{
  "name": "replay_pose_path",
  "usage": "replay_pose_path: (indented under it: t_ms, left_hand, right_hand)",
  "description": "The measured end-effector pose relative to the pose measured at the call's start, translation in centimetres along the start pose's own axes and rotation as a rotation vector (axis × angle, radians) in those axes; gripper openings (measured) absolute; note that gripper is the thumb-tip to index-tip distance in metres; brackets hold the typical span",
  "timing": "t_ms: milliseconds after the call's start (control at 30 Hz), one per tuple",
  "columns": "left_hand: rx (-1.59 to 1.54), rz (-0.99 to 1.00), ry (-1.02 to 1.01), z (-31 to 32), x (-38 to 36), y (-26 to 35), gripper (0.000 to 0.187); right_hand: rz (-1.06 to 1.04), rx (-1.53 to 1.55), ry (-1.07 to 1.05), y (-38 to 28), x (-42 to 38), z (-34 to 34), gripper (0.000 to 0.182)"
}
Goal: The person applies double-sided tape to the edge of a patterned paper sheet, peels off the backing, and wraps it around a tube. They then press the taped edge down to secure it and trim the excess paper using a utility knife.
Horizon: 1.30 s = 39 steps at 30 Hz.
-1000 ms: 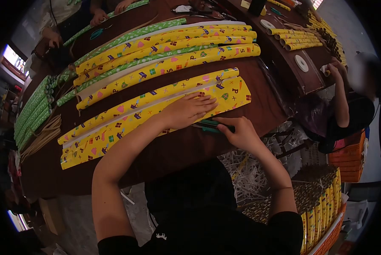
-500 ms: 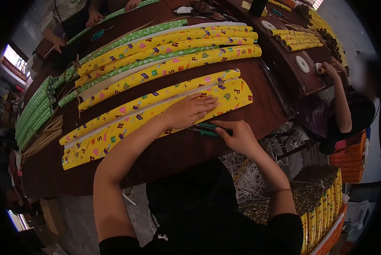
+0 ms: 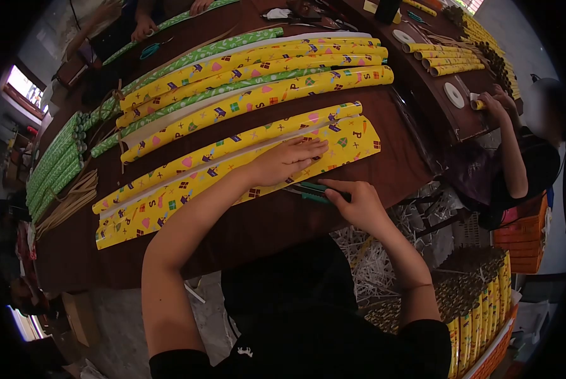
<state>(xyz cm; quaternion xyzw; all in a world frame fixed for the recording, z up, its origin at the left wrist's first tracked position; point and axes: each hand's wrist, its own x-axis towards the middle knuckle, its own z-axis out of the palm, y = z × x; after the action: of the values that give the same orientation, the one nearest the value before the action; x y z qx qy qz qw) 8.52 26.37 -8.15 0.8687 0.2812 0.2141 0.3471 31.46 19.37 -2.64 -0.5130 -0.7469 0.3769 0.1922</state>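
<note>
A yellow patterned sheet [image 3: 352, 140] lies partly unrolled on the dark table, its rolled part [image 3: 226, 142] along the far side and a pale strip between. My left hand [image 3: 289, 161] rests flat on the sheet, palm down, fingers stretched to the right. Just right of it, at the sheet's near edge, my right hand [image 3: 357, 201] holds a green tool [image 3: 313, 192], possibly scissors or a cutter; its tip reaches toward the sheet's edge. The thumb and index finger lie against the tool.
Several yellow and green rolls [image 3: 258, 91] lie beyond the sheet. Green rolls [image 3: 52, 167] and brown strips [image 3: 71, 202] are at the left. A co-worker [image 3: 526, 158] sits at the right, another person's hands [image 3: 145, 28] show at the far left. A crate of rolls [image 3: 479, 322] stands lower right.
The view has shifted slightly, moving the scene a little to the right. My hands keep nearly the same place on the sheet. At the far left, another person's arm has lifted away from the table.
</note>
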Motion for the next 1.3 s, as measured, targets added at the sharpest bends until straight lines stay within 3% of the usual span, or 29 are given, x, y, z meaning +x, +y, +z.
replay_pose_path:
  t_ms: [400,500,567,800,1000,1067,1300]
  left_hand:
    - [-0.043,0.022,0.074,0.1,-0.3,0.5,0.047]
    - [-0.022,0.054,0.251,-0.1,-1.1,1.4,0.043]
    - [0.296,0.221,0.458,-0.5,-2.2,2.8,0.036]
    - [0.388,0.304,0.451,0.0,-2.6,3.1,0.024]
    - [0.302,0.189,0.467,0.0,-2.6,2.4,0.017]
    - [0.16,0.063,0.365,-0.5,-2.5,2.4,0.019]
    - [0.231,0.011,0.184,-1.4,-2.3,2.9,0.025]
  right_hand:
    - [-0.064,-0.06,0.013,-0.5,-0.3,1.1,0.026]
    - [-0.038,-0.064,0.01,-0.7,-0.3,1.0,0.026]
    - [-0.031,-0.086,0.008,-0.8,-0.3,1.0,0.026]
    - [-0.056,-0.126,0.026,-0.6,-0.4,1.1,0.027]
    - [-0.056,-0.128,0.001,-0.4,-0.3,1.1,0.027]
    - [-0.041,-0.127,-0.003,-0.4,-0.3,1.1,0.027]
    - [-0.034,-0.107,0.004,-0.4,-0.2,1.1,0.027]
